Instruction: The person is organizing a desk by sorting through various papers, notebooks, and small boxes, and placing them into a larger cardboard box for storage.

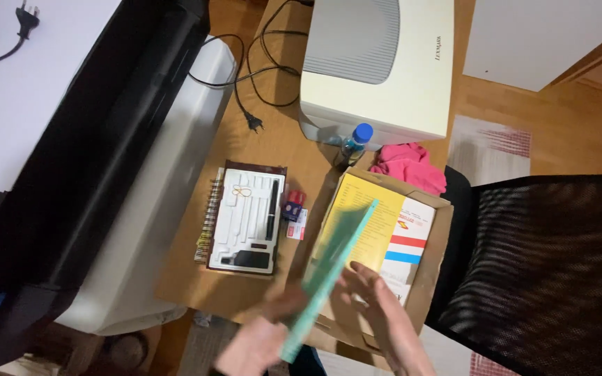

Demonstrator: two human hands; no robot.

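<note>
My left hand (263, 341) grips the lower end of a thin green folder (329, 275), seen edge-on and tilted up toward the right, over an open cardboard box (435, 268). My right hand (384, 306) is spread open beside the folder, its fingers touching or close to the folder's right face. Both hands are blurred. Inside the box lie a yellow sheet (371, 212) and a white packet with red and blue stripes (409, 247).
A cream printer (384, 69) stands at the back with a blue-capped bottle (355, 141) and pink cloth (409, 167) in front. A white insert tray with a pen (249, 219) lies on a spiral notebook, left. A black mesh chair (545, 271) is right; a large black-and-white machine (106, 174) left.
</note>
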